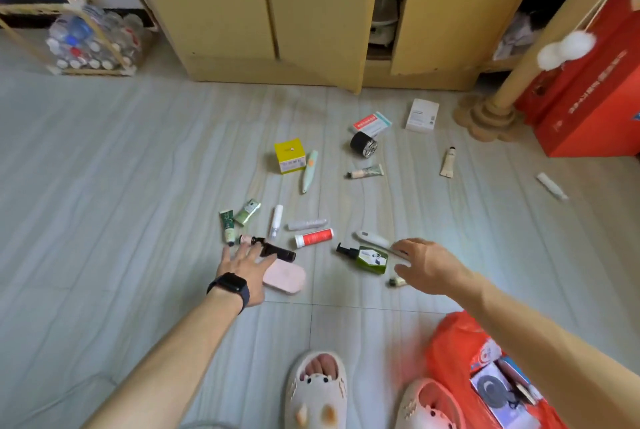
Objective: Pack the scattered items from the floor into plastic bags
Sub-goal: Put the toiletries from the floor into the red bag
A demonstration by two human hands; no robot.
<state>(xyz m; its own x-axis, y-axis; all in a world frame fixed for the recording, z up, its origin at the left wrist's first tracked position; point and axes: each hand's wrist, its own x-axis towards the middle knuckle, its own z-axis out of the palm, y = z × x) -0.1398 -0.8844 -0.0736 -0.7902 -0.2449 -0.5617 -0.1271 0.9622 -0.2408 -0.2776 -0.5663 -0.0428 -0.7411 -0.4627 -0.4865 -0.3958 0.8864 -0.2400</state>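
My spread, empty left hand (242,269) is at the pink case's (287,278) left end; my right hand (429,264), also spread, is beside the green bottle (370,258).

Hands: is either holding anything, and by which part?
Nothing is held. The left hand is spread open over the pink case; the right hand hovers open beside the green pump bottle.

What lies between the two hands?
Head view: a green pump bottle lies nearer the right hand; a pink case and a black bottle lie by the left hand.
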